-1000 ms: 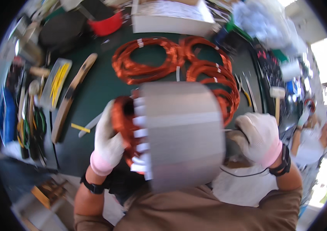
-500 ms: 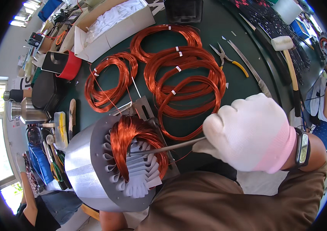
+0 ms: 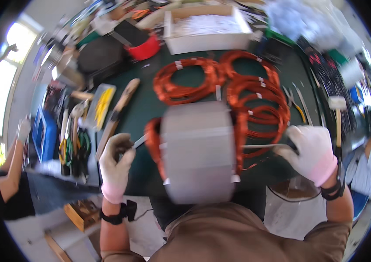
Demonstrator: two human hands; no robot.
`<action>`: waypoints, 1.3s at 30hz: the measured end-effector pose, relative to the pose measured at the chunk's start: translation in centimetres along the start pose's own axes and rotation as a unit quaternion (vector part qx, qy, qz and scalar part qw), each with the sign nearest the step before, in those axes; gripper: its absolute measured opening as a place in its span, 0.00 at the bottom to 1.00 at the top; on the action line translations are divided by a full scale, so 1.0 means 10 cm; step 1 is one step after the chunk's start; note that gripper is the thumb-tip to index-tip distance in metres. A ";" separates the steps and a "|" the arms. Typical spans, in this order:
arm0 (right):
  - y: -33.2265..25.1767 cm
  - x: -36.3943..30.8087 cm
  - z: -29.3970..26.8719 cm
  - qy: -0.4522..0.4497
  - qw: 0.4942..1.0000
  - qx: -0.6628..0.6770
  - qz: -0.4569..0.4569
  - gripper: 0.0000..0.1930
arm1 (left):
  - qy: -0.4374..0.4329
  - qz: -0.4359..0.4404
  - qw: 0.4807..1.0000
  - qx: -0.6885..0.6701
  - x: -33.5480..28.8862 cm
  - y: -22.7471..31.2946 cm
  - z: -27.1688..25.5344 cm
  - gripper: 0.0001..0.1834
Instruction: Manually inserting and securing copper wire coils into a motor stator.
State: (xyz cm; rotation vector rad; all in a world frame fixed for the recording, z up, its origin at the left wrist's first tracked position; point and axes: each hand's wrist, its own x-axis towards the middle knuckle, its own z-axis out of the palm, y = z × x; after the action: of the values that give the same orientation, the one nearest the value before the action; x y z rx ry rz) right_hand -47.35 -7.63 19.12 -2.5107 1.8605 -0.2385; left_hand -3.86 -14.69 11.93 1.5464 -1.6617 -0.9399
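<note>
A grey metal cylinder, a motor stator (image 3: 197,153), stands before me, blurred by motion. Bundles of copper wire bulge from its left end (image 3: 153,146) and right end (image 3: 240,135). My right hand (image 3: 310,150), in a white glove with a pink cuff, grips a thin metal rod (image 3: 259,146) that runs toward the stator's right end. Beside the left end, my gloved left hand (image 3: 117,161) has curled fingers and thumb meeting at the end of a narrow pale strip (image 3: 140,141). The stator hides where both pieces lead.
Tied copper wire coils (image 3: 185,83) lie behind the stator on the dark green table (image 3: 146,87). Pliers (image 3: 298,107) and a mallet (image 3: 337,104) lie right; a wooden-handled tool (image 3: 122,105) lies left. A white box (image 3: 207,39) stands behind. Another person's gloved hand (image 3: 23,129) shows far left.
My view has swung, and the stator now shows its side instead of its slotted end. My left hand has come into sight. The right hand keeps its grip on the rod.
</note>
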 end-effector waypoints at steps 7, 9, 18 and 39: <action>-0.36 0.11 -0.05 0.018 1.000 -0.011 -0.020 0.15 | -0.035 0.222 0.881 0.416 0.16 -0.43 -0.43 0.09; -0.45 0.14 -0.06 0.003 1.000 -0.009 -0.014 0.13 | -0.041 0.209 0.879 0.426 0.18 -0.41 -0.41 0.06; -0.45 0.11 -0.01 -0.031 0.999 -0.022 0.015 0.06 | -0.085 0.190 0.944 0.257 0.23 -0.19 -0.42 0.02; -0.38 0.12 -0.01 -0.033 0.999 0.006 -0.006 0.07 | -0.036 0.432 0.879 0.196 0.13 0.18 0.13 0.13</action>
State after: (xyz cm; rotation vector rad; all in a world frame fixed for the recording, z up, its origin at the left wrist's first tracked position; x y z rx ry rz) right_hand -43.39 -7.60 19.70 -2.4910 1.8137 -0.1634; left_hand -5.97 -15.88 12.85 0.7888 -2.3742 -0.1805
